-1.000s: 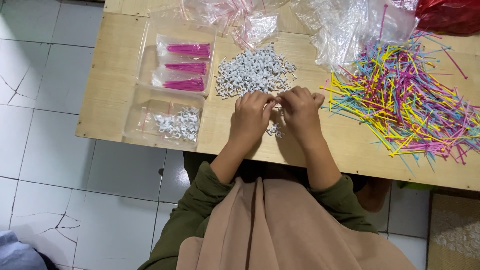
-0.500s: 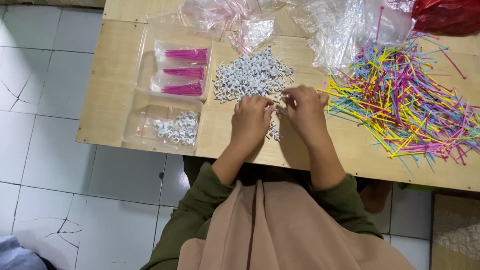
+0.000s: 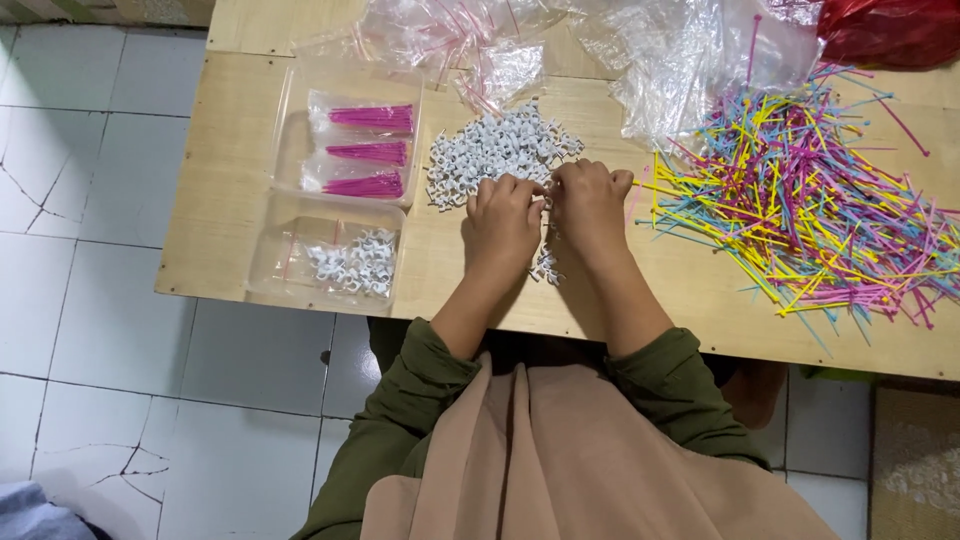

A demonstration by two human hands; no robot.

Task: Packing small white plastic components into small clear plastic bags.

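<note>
White clips [image 3: 500,150] lie heaped near the desk's [image 3: 220,190] far edge, and my left hand [image 3: 503,228] and right hand [image 3: 588,205] meet at the heap's near side, fingers curled and pinching small clips between them; how many I cannot tell. More clips [image 3: 546,264] lie under my wrists. Trays [image 3: 290,150] sit toward the left edge, coloured ties [image 3: 800,200] toward the right.

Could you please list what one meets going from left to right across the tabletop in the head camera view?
Clear trays holding pink tie bundles and white clips → pile of white clips → left hand → right hand → spread of coloured cable ties, all on the wooden table.
</note>
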